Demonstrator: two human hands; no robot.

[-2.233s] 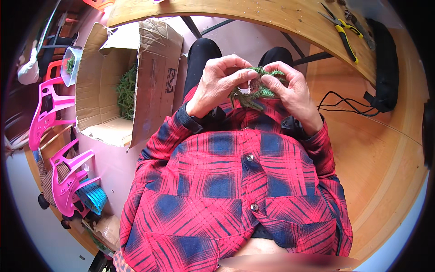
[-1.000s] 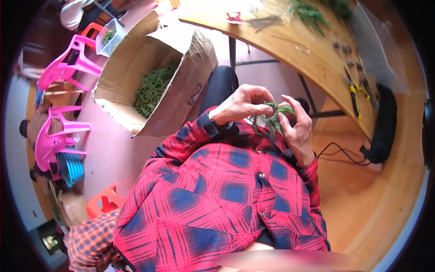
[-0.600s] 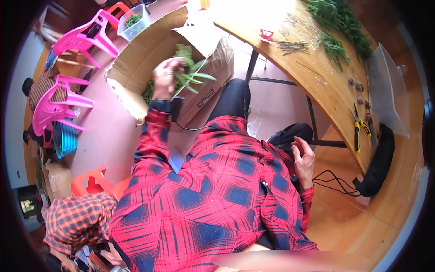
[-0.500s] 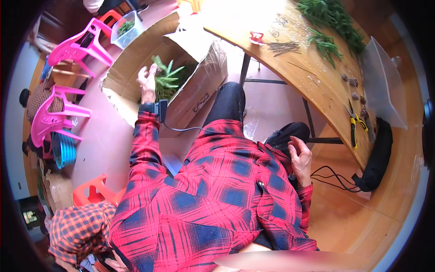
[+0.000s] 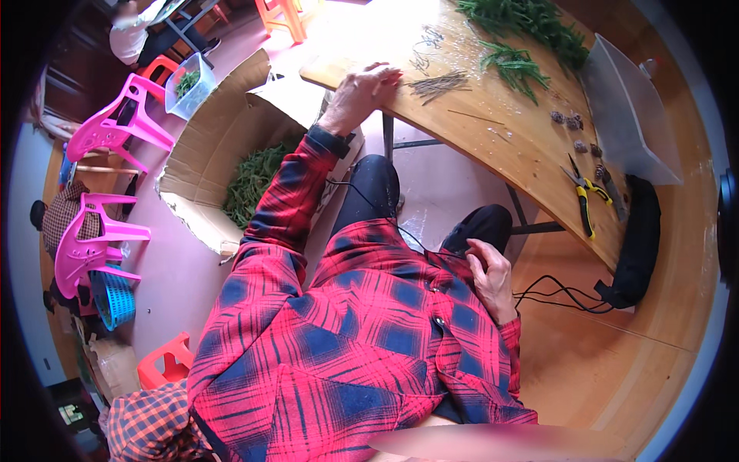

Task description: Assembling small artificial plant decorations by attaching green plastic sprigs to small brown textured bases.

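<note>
- Head view: left hand (image 5: 354, 100) out over the corner of the surface (image 5: 531, 146), and the step looks like taking up the small red object (image 5: 395, 78).
- That object sits right at the bent fingertips, mostly hidden; pinched or merely touched, I cannot tell.
- A lift would call for thumb and fingers closing round it, clear of the brown sticks (image 5: 439, 86) just beside.
- Right hand (image 5: 493, 279) hangs near the knee (image 5: 489, 222), fingers loosely curled, nothing visible in them.

Mauve floor (image 5: 171, 281), pink plastic chairs (image 5: 96, 137), orange stool (image 5: 279, 11) — pale wall (image 5: 31, 296)
</note>
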